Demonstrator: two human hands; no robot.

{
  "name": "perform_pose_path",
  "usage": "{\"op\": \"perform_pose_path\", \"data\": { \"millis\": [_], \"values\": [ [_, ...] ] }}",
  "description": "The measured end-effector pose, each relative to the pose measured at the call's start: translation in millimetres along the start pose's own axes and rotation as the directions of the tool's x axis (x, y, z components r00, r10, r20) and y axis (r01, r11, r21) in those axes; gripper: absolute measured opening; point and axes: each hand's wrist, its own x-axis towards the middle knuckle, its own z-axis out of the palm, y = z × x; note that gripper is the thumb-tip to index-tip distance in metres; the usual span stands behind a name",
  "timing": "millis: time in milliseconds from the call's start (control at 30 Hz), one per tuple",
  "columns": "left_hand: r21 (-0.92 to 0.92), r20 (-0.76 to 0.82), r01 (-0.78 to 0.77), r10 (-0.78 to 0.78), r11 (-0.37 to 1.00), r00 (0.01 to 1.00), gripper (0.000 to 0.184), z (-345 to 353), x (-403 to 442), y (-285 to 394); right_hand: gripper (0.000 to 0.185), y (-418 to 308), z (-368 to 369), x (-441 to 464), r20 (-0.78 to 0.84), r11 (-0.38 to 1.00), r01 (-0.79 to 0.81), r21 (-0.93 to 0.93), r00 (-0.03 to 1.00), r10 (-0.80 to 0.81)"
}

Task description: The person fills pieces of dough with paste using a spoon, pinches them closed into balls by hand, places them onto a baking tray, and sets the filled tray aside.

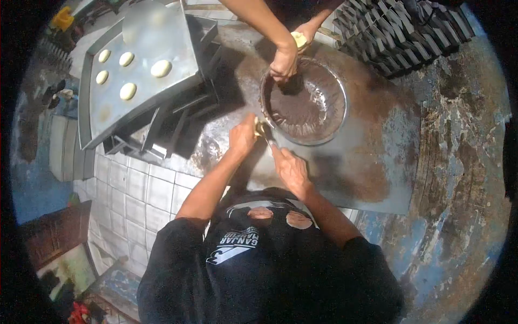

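Observation:
Between my two hands, just left of the round bowl's lower rim, is a small piece of pale dough (259, 128). My left hand (244, 135) is closed around that dough. In my right hand (290, 168) is a thin metal tool (268, 137), whose tip touches the dough. The round metal bowl (345, 100) holds a dark brown filling (288, 110) that coats its inner wall. Across the bowl, a co-worker's hand (284, 63) reaches over its upper left rim, and their other hand (308, 29) holds another piece of dough (298, 39).
A metal tray (116, 108) with several pale dough rounds rests on stacked trays at the upper left. Many narrow metal molds (402, 35) are piled at the upper right. The worn metal tabletop (356, 173) lies beneath the bowl.

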Motion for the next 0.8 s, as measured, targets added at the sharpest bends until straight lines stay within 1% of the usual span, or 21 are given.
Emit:
{"op": "perform_pose_path", "data": {
  "millis": [67,133,167,200,233,267,300,333,367,400,433,467,500,533,567,600,633,667,733,767,800],
  "values": [
    [-0.222,-0.051,0.338,-0.357,0.915,0.933,0.033,11.5,-17.3,-17.5,0.034,14.0,9.6,-17.7,0.017,1.0,-0.015,0.018,1.0,0.015],
    [-0.268,-0.131,0.318,-0.361,0.909,0.923,0.032,24.7,-34.0,-35.2,0.034,29.0,27.8,-30.0,0.103,0.999,-0.039,-0.036,0.994,0.042],
    [-0.495,0.001,0.313,-0.359,0.811,0.933,0.035,23.7,-44.5,-32.1,0.037,31.5,36.3,-30.1,0.197,0.986,-0.162,-0.04,0.966,0.167],
    [-0.686,0.123,0.314,-0.321,0.656,0.939,0.039,21.1,-53.7,-27.9,0.037,32.6,40.9,-26.3,0.195,0.988,-0.154,-0.031,0.968,0.157],
    [-0.754,0.166,0.3,-0.273,0.585,0.948,0.047,10.3,-64.5,-10.3,0.04,31.8,44.0,-20.6,-0.047,0.99,-0.072,0.121,0.996,0.078],
    [-0.8,0.23,0.297,-0.19,0.522,0.954,0.048,-1.1,-76.3,7.4,0.044,30.0,47.3,-15.6,-0.295,0.968,0.04,0.249,0.955,0.037],
    [-0.815,0.214,0.255,-0.138,0.52,0.967,0.049,2.0,-86.7,18.9,0.049,18.9,37.5,-4.1,-0.123,0.75,-0.147,0.644,0.949,0.291],
    [-0.831,0.197,0.21,-0.08,0.515,0.977,0.05,4.8,-95.5,29.1,0.054,5.5,19.4,6.7,0.138,0.36,-0.312,0.879,0.89,0.435],
    [-0.781,0.17,0.162,-0.044,0.603,0.984,0.053,2.3,-103.5,40.4,0.056,0.4,7.6,8.0,0.134,0.385,-0.291,0.876,0.913,0.384],
    [-0.778,0.165,0.153,-0.036,0.609,0.986,0.053,4.8,-107.1,45.1,0.056,-4.6,1.3,-1.0,0.123,0.385,-0.28,0.879,0.915,0.384],
    [-0.744,0.112,0.119,-0.053,0.658,0.992,0.053,10.6,-110.9,46.5,0.057,-13.1,-7.0,-14.2,0.018,0.746,-0.113,0.656,0.991,0.135],
    [-0.707,0.057,0.09,-0.07,0.701,0.996,0.053,16.4,-115.6,47.0,0.057,-21.9,-14.1,-28.0,-0.087,0.832,0.096,0.547,0.995,-0.058],
    [-0.728,0.014,0.035,-0.036,0.685,0.999,0.047,24.8,-118.4,36.6,0.058,-33.5,-25.1,-41.3,-0.188,0.86,0.305,0.409,0.95,-0.248],
    [-0.73,0.003,0.025,-0.034,0.683,0.999,0.047,6.1,-123.6,54.3,0.058,-37.6,-36.4,-49.7,-0.191,0.86,0.314,0.402,0.947,-0.257],
    [-0.772,0.151,0.193,-0.12,0.605,0.981,0.045,-15.1,-128.2,70.4,0.054,-38.4,-46.4,-55.6,-0.202,0.758,0.135,0.639,0.979,-0.004],
    [-0.782,0.306,0.359,-0.189,0.509,0.933,0.044,-30.9,-134.5,82.9,0.05,-38.9,-51.3,-61.1,-0.137,0.557,-0.023,0.83,0.96,0.244],
    [-0.822,0.309,0.358,-0.181,0.443,0.934,0.036,-29.7,-138.6,85.8,0.047,-36.2,-45.4,-65.3,-0.311,0.704,0.077,0.706,0.927,0.21],
    [-0.822,0.302,0.353,-0.184,0.447,0.935,0.036,-26.9,-142.4,91.1,0.047,-37.5,-42.5,-70.6,-0.314,0.702,0.085,0.707,0.927,0.205],
    [-0.904,0.221,0.233,-0.075,0.358,0.972,0.027,-22.4,-151.1,102.9,0.046,-42.7,-37.2,-85.4,-0.199,0.812,-0.05,0.581,0.959,0.201],
    [-0.866,0.161,0.193,-0.109,0.46,0.981,0.033,-22.5,-157.2,106.4,0.043,-39.7,-29.5,-89.6,-0.226,0.783,-0.069,0.618,0.938,0.261],
    [-0.862,0.162,0.192,-0.104,0.469,0.981,0.033,-26.0,-160.7,114.6,0.043,-40.8,-28.8,-91.6,-0.232,0.779,-0.067,0.623,0.935,0.266]
  ]
}}
